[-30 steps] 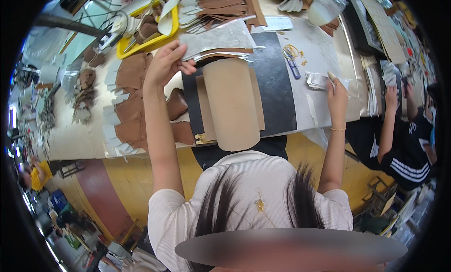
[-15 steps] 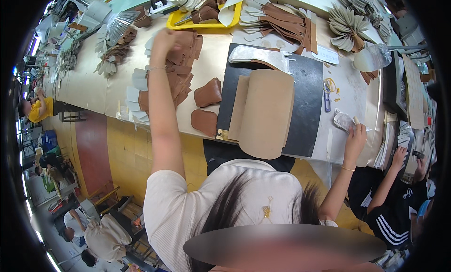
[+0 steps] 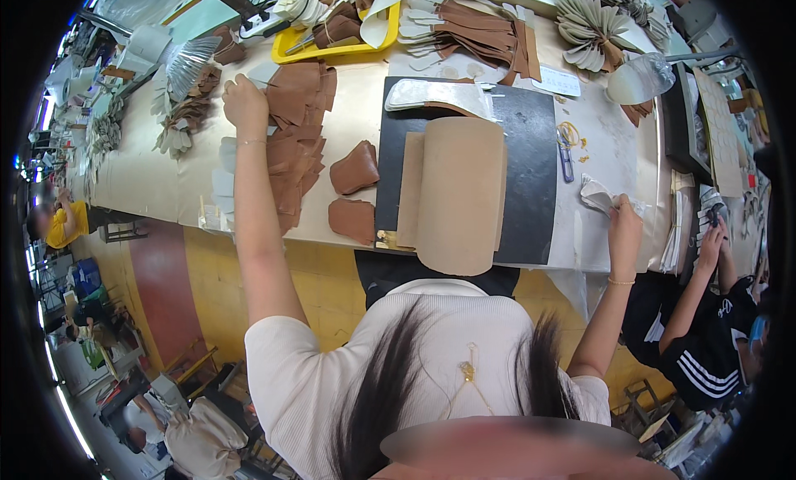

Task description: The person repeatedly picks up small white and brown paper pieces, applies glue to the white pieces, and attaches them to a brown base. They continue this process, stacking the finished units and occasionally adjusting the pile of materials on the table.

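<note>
My left hand (image 3: pixel 246 103) is stretched out at the left, over the pale ends of a fanned row of brown leather pieces (image 3: pixel 292 140). Its fingers are curled, and what they hold, if anything, is hidden. On the right side of the table, my right hand (image 3: pixel 626 227) has its fingers closed on a crumpled whitish wad (image 3: pixel 599 194), cloth or thin wrapping. Two smaller brown leather pieces (image 3: pixel 354 168) lie between the row and a black board (image 3: pixel 531 165). A curved tan sheet (image 3: pixel 463 194) rests on that board, its near end overhanging the edge.
A yellow tray (image 3: pixel 332 54) with brown pieces stands at the back, beside fanned brown pieces (image 3: pixel 481 32). Right of the board lie a blue-handled tool (image 3: pixel 566 162) and a plastic bottle (image 3: pixel 640 80). A person in black (image 3: pixel 705 339) works close by on the right.
My left hand has moved left off the brown pieces to their pale ends. My right hand has closed on the whitish wad, which is more crumpled. The whole view has shifted slightly.
</note>
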